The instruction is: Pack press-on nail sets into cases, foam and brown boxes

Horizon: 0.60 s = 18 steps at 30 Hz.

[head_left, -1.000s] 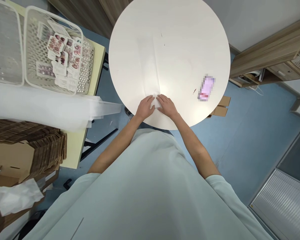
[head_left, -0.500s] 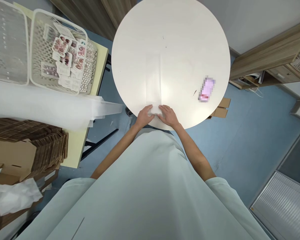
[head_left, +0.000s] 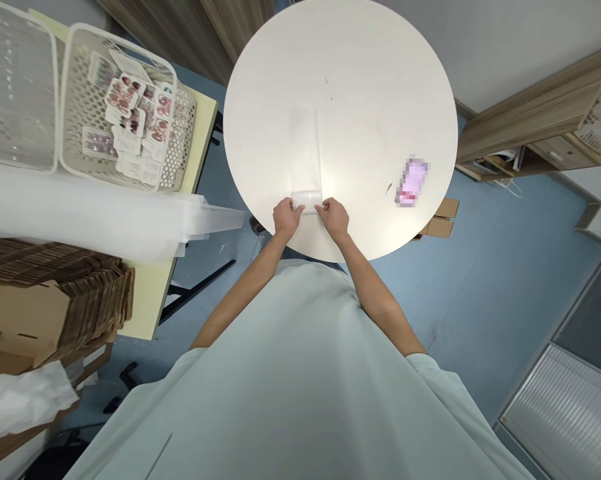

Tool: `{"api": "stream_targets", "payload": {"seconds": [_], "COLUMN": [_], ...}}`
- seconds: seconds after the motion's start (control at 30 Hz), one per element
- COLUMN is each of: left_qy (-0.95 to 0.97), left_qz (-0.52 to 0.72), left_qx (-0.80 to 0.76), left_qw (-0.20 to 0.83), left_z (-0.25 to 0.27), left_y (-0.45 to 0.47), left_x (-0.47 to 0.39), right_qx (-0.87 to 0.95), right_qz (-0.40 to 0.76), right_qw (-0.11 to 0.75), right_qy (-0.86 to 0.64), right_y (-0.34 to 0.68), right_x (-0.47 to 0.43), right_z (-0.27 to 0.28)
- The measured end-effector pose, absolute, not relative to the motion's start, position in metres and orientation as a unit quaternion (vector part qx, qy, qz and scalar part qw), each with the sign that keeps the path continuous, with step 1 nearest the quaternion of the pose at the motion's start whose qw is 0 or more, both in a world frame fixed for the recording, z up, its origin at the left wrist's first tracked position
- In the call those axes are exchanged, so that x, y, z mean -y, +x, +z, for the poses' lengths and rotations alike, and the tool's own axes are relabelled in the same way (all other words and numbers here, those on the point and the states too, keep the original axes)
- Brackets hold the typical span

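A narrow strip of translucent wrapping sheet (head_left: 304, 147) lies lengthwise on the round white table (head_left: 370, 73). Its near end is rolled into a short whitish bundle (head_left: 307, 200); whatever is inside cannot be made out. My left hand (head_left: 287, 217) pinches the bundle's left end with thumb and fingers. At the right end, my right hand (head_left: 333, 217) grips in the same way. Both hands are closed, a little in from the table's near edge.
A blurred pink-purple object (head_left: 413, 181) lies on the table's right side. To the left, a side table (head_left: 147, 293) carries a white basket (head_left: 180, 140) of press-on nail packs, translucent sheets (head_left: 80, 207) and stacked flat cardboard boxes (head_left: 97, 300).
Both hands have moved forward, away from my body, rolling the bundle up the strip. The flat part of the strip is shorter. The fingers now grip the bundle's ends.
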<state>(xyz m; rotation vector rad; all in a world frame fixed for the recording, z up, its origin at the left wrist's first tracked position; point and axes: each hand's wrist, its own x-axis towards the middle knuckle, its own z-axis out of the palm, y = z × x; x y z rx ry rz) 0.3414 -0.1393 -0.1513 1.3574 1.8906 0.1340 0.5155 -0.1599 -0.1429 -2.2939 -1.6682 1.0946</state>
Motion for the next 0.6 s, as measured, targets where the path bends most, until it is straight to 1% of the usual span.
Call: {"api": "stream_targets", "payload": {"seconds": [0.1,0.17,0.27,0.33,0.47,0.6], "left_qy": [0.592,0.659,0.742,0.768,0.785,0.808], "left_qz": [0.089,0.101,0.079,0.056,0.044,0.042], "left_qx": [-0.727,-0.675,-0.576,-0.537,-0.514,-0.478], "left_qw": [0.338,0.317,0.333,0.346,0.343,0.343], "left_z": [-0.152,-0.153,-0.158,-0.162,-0.167,-0.163], "left_y": [0.343,0.342,0.337,0.332,0.325,0.316], "left_x": [0.14,0.138,0.131,0.127,0.13,0.159], "right_qx": [0.617,0.682,0.741,0.753,0.769,0.774], "right_qz": [0.301,0.276,0.284,0.298,0.31,0.309], "right_qw": [0.073,0.08,0.052,0.027,0.01,0.004], "right_qy": [-0.723,-0.672,-0.606,-0.586,-0.559,-0.552], "right_y": [0.511,0.51,0.513,0.517,0.524,0.522], "right_x": [0.155,0.151,0.146,0.144,0.153,0.182], "right_z": [-0.141,-0.141,-0.144,-0.146,-0.148,-0.146]}}
